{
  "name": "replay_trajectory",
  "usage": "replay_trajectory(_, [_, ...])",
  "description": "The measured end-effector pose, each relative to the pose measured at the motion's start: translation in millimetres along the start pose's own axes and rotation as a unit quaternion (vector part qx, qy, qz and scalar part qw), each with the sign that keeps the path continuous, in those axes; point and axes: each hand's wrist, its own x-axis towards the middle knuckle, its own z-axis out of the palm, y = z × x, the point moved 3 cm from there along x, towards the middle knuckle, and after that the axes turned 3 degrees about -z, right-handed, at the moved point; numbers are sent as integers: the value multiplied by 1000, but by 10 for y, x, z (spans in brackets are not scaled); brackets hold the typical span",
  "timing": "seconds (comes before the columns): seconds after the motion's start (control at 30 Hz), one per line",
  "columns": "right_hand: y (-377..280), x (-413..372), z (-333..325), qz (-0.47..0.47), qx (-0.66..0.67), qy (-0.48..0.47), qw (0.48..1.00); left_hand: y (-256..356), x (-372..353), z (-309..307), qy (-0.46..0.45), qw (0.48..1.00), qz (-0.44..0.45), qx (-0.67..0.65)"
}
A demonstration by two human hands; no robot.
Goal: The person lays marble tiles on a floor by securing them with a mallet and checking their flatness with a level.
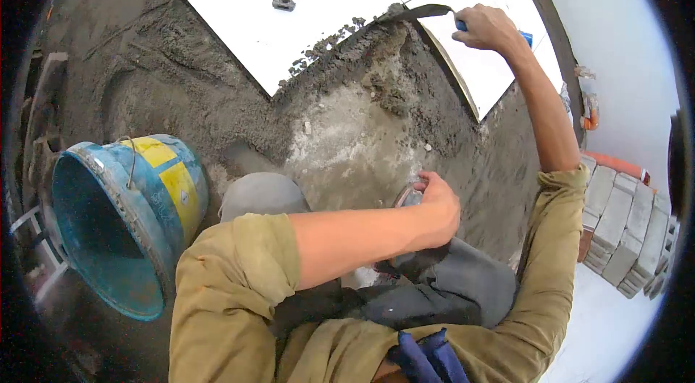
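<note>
While the right hand (485, 27) is closed around the handle of the trowel (430, 11), its blade lies left of this hand, near the tile (289, 35) edge; pressing sideways could chip or shift the tile. Whether the left hand (440, 211), below, grips something, I cannot tell.

Grey blocks (626, 220) lie stacked near a pale wall (626, 72) and orange tube (615, 163), a blue bucket (148, 187) well apart.

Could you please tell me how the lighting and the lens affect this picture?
In the head view, black surrounds the rounded image; lens distortion bows the foot of the wall; the white tiles look nearly washed out; the inside of the bucket falls into shadow.
</note>
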Motion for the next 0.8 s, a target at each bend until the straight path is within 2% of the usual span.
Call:
replay_trajectory(0.07, [1,3,-85,-7,-10,16,1000,-23,50,11,1,1000,-2,0])
replay_trajectory(0.13, [-24,130,-65,-17,-80,-18,997,-3,136,39,2,1000,2,7])
replay_trajectory(0.17, [-77,196,-59,-27,-89,22,995,8,193,57,12,1000,4,0])
replay_trajectory(0.2, [-100,272,-53,-7,-82,7,997,20,204,64,20,1000,6,-9])
replay_trajectory(0.27, [-58,288,-37,-24,-70,55,996,34,185,56,7,1000,8,8])
replay_trajectory(0.33, [24,192,-38,29,-70,47,996,56,112,43,-8,1000,14,18])
replay_trajectory(0.37, [70,103,-91,21,-52,73,996,57,91,24,-26,999,19,12])
replay_trajectory(0.47, [45,-2,-185,7,-62,63,996,48,67,33,-40,999,23,-3])
replay_trajectory(0.5, [-30,27,-171,20,-82,5,996,51,83,44,-37,999,22,-12])
replay_trajectory(0.53, [-133,11,-162,-12,-72,15,997,54,101,58,-35,999,23,-8])
replay_trajectory(0.6, [-289,115,-103,-18,-56,32,998,54,130,94,-22,1000,0,-18])
replay_trajectory(0.67, [-198,175,10,-32,-40,65,997,89,1,56,-18,1000,8,10])
replay_trajectory(0.73, [-84,108,7,31,-49,14,998,107,-125,72,-11,999,13,37])
replay_trajectory(0.8, [200,-109,129,64,1,69,996,166,-191,89,65,997,24,33])
